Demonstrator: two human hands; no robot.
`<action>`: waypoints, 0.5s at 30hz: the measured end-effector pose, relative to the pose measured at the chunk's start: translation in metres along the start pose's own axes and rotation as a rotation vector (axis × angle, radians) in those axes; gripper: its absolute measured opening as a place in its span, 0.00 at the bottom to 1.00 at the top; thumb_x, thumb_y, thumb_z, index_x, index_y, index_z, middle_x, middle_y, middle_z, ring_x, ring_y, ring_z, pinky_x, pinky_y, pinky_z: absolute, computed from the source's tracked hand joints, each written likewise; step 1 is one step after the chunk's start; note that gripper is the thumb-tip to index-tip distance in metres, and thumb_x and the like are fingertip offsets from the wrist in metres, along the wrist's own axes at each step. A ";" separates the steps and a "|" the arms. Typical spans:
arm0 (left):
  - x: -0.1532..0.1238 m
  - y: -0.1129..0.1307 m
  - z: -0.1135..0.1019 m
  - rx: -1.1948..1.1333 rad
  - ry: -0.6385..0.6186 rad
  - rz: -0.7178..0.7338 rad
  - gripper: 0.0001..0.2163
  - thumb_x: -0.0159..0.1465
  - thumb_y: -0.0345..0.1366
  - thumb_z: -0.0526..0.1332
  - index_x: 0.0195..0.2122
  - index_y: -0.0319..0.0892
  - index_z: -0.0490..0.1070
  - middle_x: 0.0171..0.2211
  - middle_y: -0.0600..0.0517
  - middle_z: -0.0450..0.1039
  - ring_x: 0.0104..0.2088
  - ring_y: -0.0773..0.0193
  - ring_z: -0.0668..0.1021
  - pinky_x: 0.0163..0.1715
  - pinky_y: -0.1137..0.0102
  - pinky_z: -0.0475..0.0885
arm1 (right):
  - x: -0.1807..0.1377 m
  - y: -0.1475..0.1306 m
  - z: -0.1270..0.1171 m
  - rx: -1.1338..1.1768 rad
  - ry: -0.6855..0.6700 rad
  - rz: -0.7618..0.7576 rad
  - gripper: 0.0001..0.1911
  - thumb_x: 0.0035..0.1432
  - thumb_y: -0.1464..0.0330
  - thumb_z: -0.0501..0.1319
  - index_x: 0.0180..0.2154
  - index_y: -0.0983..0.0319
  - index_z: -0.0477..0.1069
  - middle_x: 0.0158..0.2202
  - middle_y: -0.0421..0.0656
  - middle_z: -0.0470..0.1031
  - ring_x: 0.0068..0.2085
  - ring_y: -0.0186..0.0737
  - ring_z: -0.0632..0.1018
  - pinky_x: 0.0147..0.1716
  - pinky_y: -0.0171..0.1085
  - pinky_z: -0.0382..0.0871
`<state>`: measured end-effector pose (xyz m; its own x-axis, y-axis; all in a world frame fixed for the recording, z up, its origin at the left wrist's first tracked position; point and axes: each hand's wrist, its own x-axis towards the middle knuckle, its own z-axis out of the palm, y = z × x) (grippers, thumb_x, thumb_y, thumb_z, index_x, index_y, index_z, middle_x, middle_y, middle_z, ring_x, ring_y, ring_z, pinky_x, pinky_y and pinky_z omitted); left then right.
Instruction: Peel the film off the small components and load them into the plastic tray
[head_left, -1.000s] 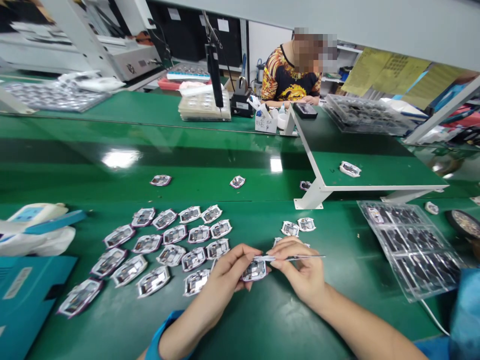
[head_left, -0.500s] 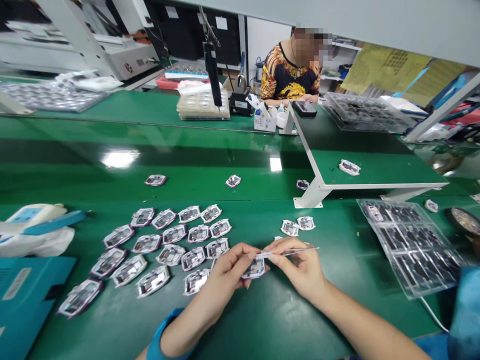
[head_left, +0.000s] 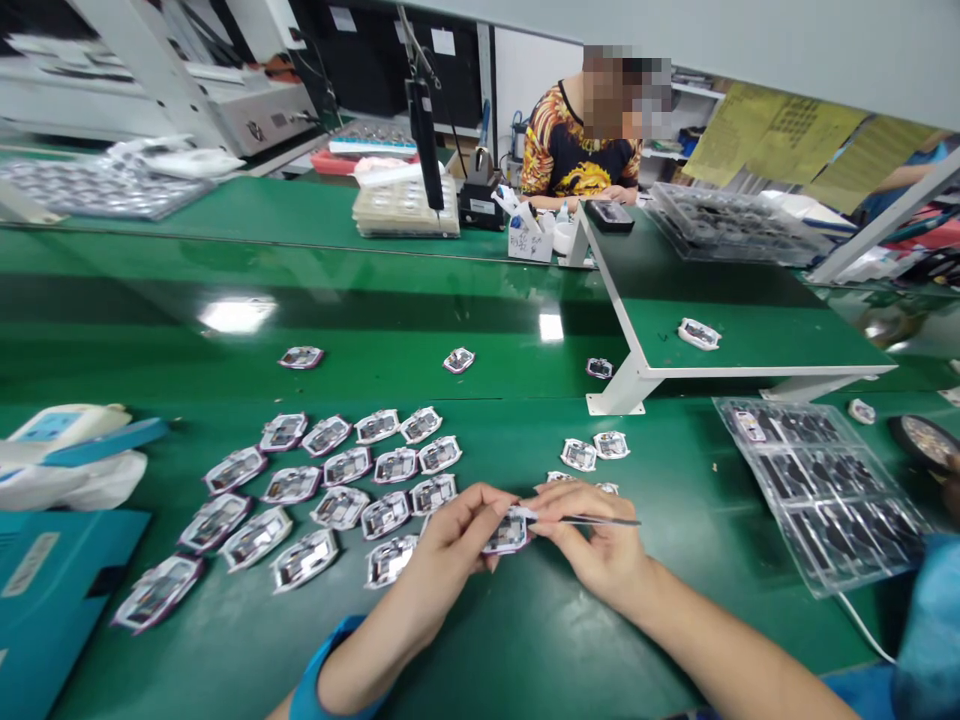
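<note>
A white and purple smartwatch case [head_left: 508,537], its inner parts exposed, is gripped by my left hand [head_left: 461,530], fingers closed around its left side. My right hand [head_left: 592,525] pinches slim metal tweezers [head_left: 611,521], which point left to the case's upper right edge. Fingers hide part of that edge, so I cannot tell what the tips touch. Left of my hands, several similar open watch cases [head_left: 343,508] lie in rows on the green bench. A few more cases [head_left: 579,455] rest just beyond my right hand.
A clear plastic tray [head_left: 814,490] of dark parts lies at the right, below a raised green shelf [head_left: 750,340] on white legs. A teal folder [head_left: 60,600] is at the left. Several cases sit on a green strip [head_left: 360,345] ahead. A person [head_left: 581,150] sits across the bench.
The tweezers have tilted, their rear end dropping slightly, and my right hand has shifted a little. Cases on the green strip ahead have moved slightly left. A bit of another person shows at the right.
</note>
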<state>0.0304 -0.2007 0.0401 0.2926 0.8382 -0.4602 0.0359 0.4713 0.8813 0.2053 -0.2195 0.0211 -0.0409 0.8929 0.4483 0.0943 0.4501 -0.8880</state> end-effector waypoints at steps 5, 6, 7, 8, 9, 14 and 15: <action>-0.003 -0.001 -0.003 -0.043 -0.046 -0.019 0.12 0.60 0.46 0.64 0.39 0.44 0.75 0.29 0.56 0.72 0.28 0.68 0.70 0.29 0.75 0.65 | 0.000 0.000 0.001 0.085 0.063 0.118 0.02 0.59 0.71 0.66 0.36 0.58 0.76 0.35 0.43 0.83 0.38 0.42 0.84 0.40 0.41 0.79; -0.003 -0.001 -0.004 -0.043 -0.056 -0.016 0.12 0.60 0.45 0.64 0.39 0.44 0.75 0.30 0.55 0.72 0.28 0.68 0.70 0.29 0.75 0.66 | 0.000 0.000 0.002 0.127 0.077 0.144 0.02 0.59 0.71 0.66 0.36 0.58 0.76 0.35 0.43 0.83 0.38 0.41 0.84 0.40 0.40 0.79; -0.003 -0.002 -0.004 -0.041 -0.064 -0.014 0.11 0.61 0.45 0.64 0.40 0.44 0.75 0.30 0.55 0.72 0.29 0.67 0.70 0.30 0.75 0.66 | 0.000 0.001 0.002 0.163 0.086 0.161 0.02 0.60 0.71 0.66 0.36 0.58 0.76 0.35 0.43 0.83 0.38 0.41 0.84 0.39 0.40 0.79; -0.003 -0.002 -0.004 -0.036 -0.070 -0.013 0.11 0.61 0.44 0.63 0.40 0.44 0.75 0.30 0.55 0.73 0.29 0.67 0.70 0.30 0.75 0.66 | -0.001 0.001 0.003 0.186 0.091 0.166 0.03 0.60 0.72 0.65 0.36 0.58 0.75 0.35 0.42 0.83 0.37 0.40 0.84 0.39 0.39 0.79; -0.003 -0.003 -0.004 -0.029 -0.074 -0.014 0.11 0.61 0.44 0.63 0.40 0.44 0.75 0.30 0.55 0.73 0.29 0.67 0.70 0.30 0.75 0.66 | -0.001 0.002 0.003 0.194 0.092 0.166 0.03 0.60 0.72 0.65 0.36 0.58 0.75 0.35 0.42 0.83 0.37 0.40 0.84 0.39 0.39 0.79; -0.002 -0.004 -0.003 -0.004 -0.056 -0.005 0.12 0.60 0.44 0.63 0.39 0.43 0.75 0.30 0.55 0.73 0.28 0.67 0.70 0.29 0.74 0.66 | -0.001 0.003 0.003 0.066 0.076 0.079 0.04 0.58 0.74 0.66 0.35 0.59 0.76 0.34 0.42 0.83 0.38 0.40 0.84 0.42 0.40 0.79; -0.002 -0.004 -0.002 -0.004 -0.047 0.001 0.12 0.59 0.45 0.64 0.39 0.43 0.75 0.30 0.55 0.72 0.28 0.67 0.70 0.29 0.74 0.66 | -0.001 0.002 0.003 0.037 0.070 0.054 0.05 0.58 0.74 0.66 0.35 0.59 0.76 0.34 0.43 0.83 0.38 0.40 0.84 0.43 0.40 0.79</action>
<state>0.0275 -0.2033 0.0374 0.3372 0.8250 -0.4536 0.0321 0.4715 0.8813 0.2031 -0.2194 0.0182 0.0327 0.9140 0.4044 0.0577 0.4022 -0.9137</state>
